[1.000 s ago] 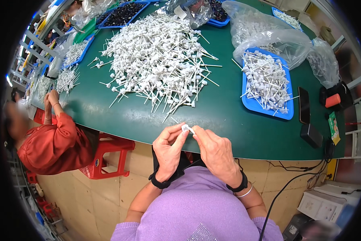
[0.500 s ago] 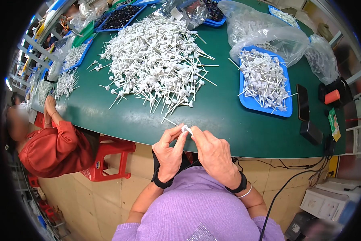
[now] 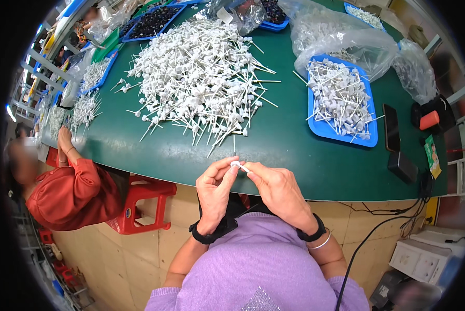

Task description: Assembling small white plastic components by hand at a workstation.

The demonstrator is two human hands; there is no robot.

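Observation:
Above the near edge of the green table (image 3: 289, 166), my left hand (image 3: 215, 189) pinches a small white part with a thin stem (image 3: 234, 145) pointing away from me. My right hand (image 3: 280, 191) is closed in a pinch on a short white stick-like piece (image 3: 244, 168) that meets the white part's head (image 3: 235, 164). Whether the two are joined, I cannot tell. Just beyond my hands spreads a large pile of similar white stemmed parts (image 3: 196, 83). More of them fill a blue tray (image 3: 320, 129) on the right.
Clear plastic bags (image 3: 341, 41) lie behind the tray. A phone (image 3: 391, 128), a black box (image 3: 402, 167) and a green packet (image 3: 432, 155) are at the right. On the left, a person in a red top (image 3: 69, 194) sits on a red stool (image 3: 162, 192). Cables (image 3: 367, 243) hang at the right.
The white part's stem has swung from pointing far left to pointing straight away from me. My right hand has shifted slightly right, showing more of the short white piece.

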